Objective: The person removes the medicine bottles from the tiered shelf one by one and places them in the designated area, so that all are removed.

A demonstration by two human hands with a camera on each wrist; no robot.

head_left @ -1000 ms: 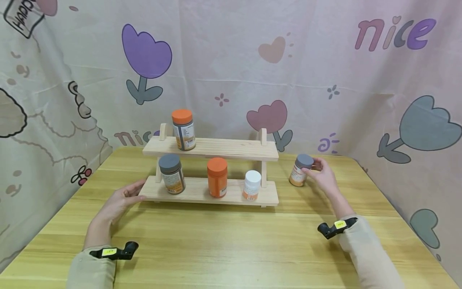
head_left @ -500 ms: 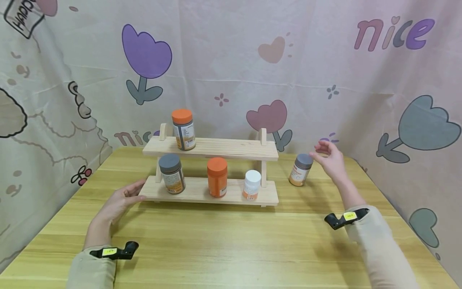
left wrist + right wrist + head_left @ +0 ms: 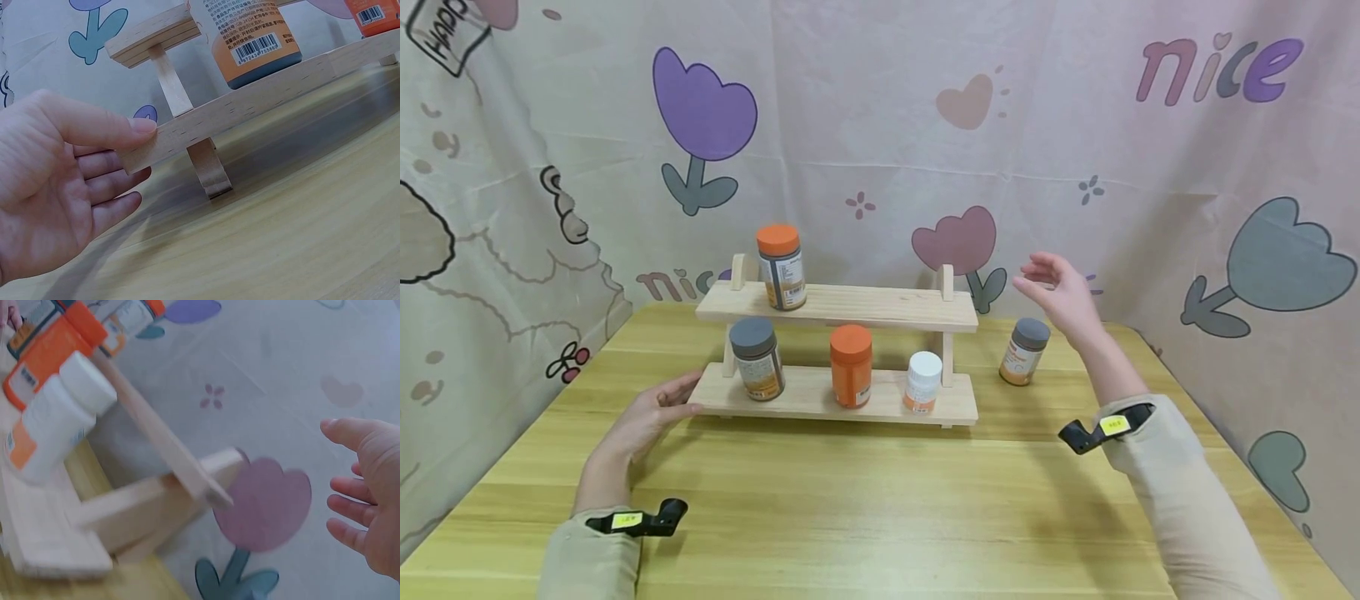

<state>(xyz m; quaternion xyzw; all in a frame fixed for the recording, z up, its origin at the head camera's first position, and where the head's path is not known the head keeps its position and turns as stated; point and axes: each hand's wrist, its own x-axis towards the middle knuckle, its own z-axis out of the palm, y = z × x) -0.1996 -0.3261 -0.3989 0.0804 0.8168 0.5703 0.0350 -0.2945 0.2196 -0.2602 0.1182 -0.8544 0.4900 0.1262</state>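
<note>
My left hand (image 3: 643, 423) holds the left end of the lower board of a two-tier wooden shelf (image 3: 880, 307), thumb on its front edge and fingers behind, as the left wrist view shows. In the air behind and above a grey-capped bottle (image 3: 1024, 352), my right hand (image 3: 1060, 292) has loosely bent fingers and touches nothing. That bottle stands on the table, right of the shelf. Along the lower board are a larger grey-capped bottle (image 3: 758, 360), an orange bottle (image 3: 852, 367) and a small white bottle (image 3: 923, 383). An orange-capped bottle (image 3: 782, 268) stands on the upper board's left.
The wooden table (image 3: 865, 508) extends in front of the shelf and to both sides. Behind it hangs a cloth backdrop (image 3: 850, 108) printed with flowers and lettering. Each sleeve carries a black wrist camera, the left one (image 3: 638, 520) and the right one (image 3: 1105, 428).
My right hand has let go of the grey-capped bottle on the table, drawn back to the right, then risen and moved left above it. My left hand keeps its hold on the shelf.
</note>
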